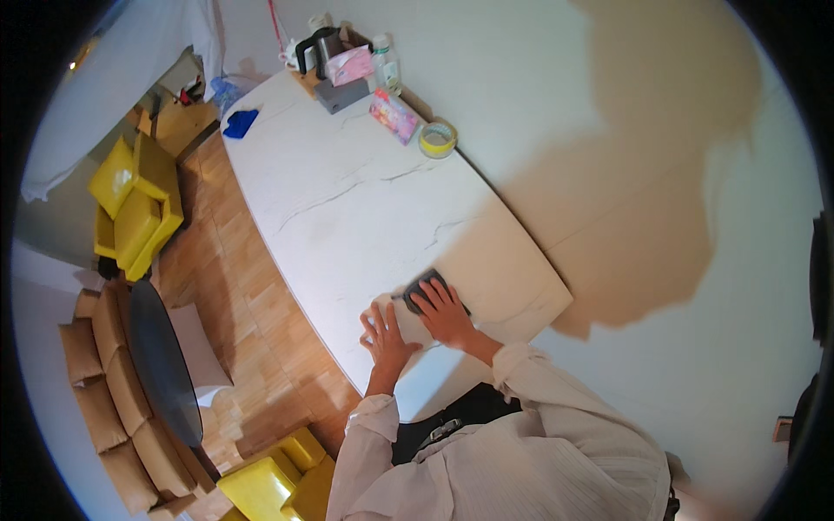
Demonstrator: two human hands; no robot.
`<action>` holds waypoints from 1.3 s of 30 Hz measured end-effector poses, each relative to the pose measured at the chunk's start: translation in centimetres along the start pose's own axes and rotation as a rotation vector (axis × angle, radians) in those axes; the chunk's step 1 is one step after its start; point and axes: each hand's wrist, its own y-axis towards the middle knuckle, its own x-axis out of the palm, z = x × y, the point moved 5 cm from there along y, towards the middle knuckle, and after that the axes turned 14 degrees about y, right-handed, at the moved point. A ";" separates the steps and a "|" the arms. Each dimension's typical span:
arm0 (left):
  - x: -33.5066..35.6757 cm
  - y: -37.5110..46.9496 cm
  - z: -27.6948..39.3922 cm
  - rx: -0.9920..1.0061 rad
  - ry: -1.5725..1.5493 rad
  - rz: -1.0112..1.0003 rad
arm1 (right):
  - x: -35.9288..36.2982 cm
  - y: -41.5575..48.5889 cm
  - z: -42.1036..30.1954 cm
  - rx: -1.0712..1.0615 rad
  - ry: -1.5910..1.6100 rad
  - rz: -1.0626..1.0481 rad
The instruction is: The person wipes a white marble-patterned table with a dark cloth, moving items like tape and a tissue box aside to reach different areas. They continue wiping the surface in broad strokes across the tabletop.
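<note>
A small dark grey object (414,303) lies on the near part of a white marble-patterned table (339,241). What it is, the picture does not settle. A thin dark piece sticks out from its left side. My right hand (449,320) rests over it with the fingers stretched across its top; whether they grip it is hidden. Just to the left, my left hand (386,338) is on or just above the tabletop, fingers spread and nothing in them. Its fingertips are apart from the dark object.
Along the wall stand a tape roll (438,140), a pink box (393,116), a grey box (342,95), a tissue pack (350,65), a clear bottle (388,68) and a kettle (328,49). A blue cloth (240,124) lies at the far corner. Yellow armchairs (137,221) and a brown sofa (124,397) are leftward.
</note>
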 end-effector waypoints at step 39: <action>3.4 -2.3 3.4 0.010 0.119 -0.077 | -1.7 -1.9 1.7 -0.041 0.136 0.026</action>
